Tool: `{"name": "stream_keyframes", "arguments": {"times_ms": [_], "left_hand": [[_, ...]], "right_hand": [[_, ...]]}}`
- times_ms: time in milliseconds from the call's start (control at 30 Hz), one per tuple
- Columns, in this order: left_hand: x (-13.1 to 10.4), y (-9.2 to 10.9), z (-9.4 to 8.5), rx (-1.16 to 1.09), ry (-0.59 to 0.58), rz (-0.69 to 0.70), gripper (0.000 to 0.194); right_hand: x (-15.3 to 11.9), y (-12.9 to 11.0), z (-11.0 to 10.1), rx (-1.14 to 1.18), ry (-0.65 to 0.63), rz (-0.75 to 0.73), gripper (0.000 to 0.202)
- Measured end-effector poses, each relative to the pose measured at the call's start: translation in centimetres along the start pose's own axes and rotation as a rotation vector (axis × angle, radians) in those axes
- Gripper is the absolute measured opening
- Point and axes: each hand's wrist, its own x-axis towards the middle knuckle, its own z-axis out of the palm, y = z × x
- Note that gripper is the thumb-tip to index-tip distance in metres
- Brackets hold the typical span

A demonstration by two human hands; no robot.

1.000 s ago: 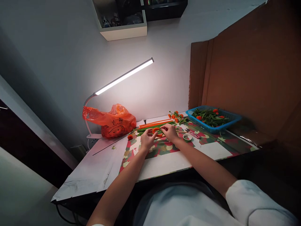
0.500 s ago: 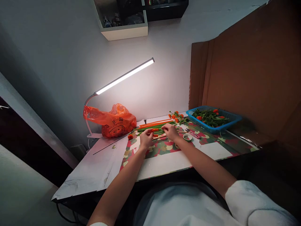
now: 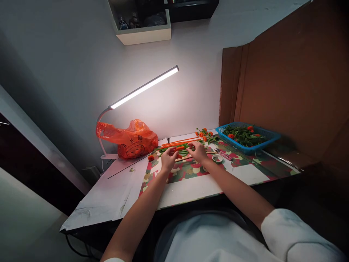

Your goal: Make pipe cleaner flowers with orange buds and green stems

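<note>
I have the left hand [image 3: 168,159] low over the table [image 3: 188,192], its forearm slanting up from the lower left, thumb and forefinger bent toward the left end of an orange fuzzy strip [image 3: 180,148]. Whether they clamp it I can't tell. That strip lies between the two hands, above green stems [image 3: 184,152] and near a wooden stick [image 3: 185,158]. The right hand [image 3: 199,153] reaches in from the right with its wrist bent and fingers curled near the strip's other end; I can't make out whether they grip anything thin. The tape roll [image 3: 217,162] sits just beyond that wrist, beside the pink-handled scissors [image 3: 225,156]. Against a second ago, the left fingertips have drawn back leftward, leaving a wider gap between the hands, and the right fingers look less tightly pinched than half a second ago.
</note>
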Motion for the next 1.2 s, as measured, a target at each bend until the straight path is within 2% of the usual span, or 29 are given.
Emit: {"name": "stream_keyframes", "arguments": {"times_ms": [133,367,533,767,1000,1200], "left_hand": [[0.1,-0.2,0.0,-0.093,0.022,-0.035,0.034],[-0.1,-0.1,0.2,-0.115,-0.006,-0.035,0.034],[-0.2,0.1,0.0,0.024,-0.034,0.039,0.025],[-0.5,0.3,0.0,0.165,-0.049,0.151,0.018],[-0.4,0.2,-0.1,0.122,-0.048,0.067,0.026],[-0.4,0.8,-0.2,-0.087,-0.105,-0.058,0.042]], "right_hand": [[-0.3,-0.2,0.3,-0.005,-0.021,0.088,0.007],[-0.5,0.3,1.1,0.218,-0.019,0.231,0.016],[-0.4,0.5,1.1,0.323,-0.039,0.245,0.017],[-0.4,0.3,1.0,0.322,-0.039,0.203,0.019],[-0.3,-0.1,1.1,0.403,-0.088,0.400,0.014],[-0.3,-0.1,1.2,0.595,-0.143,0.488,0.011]]}}
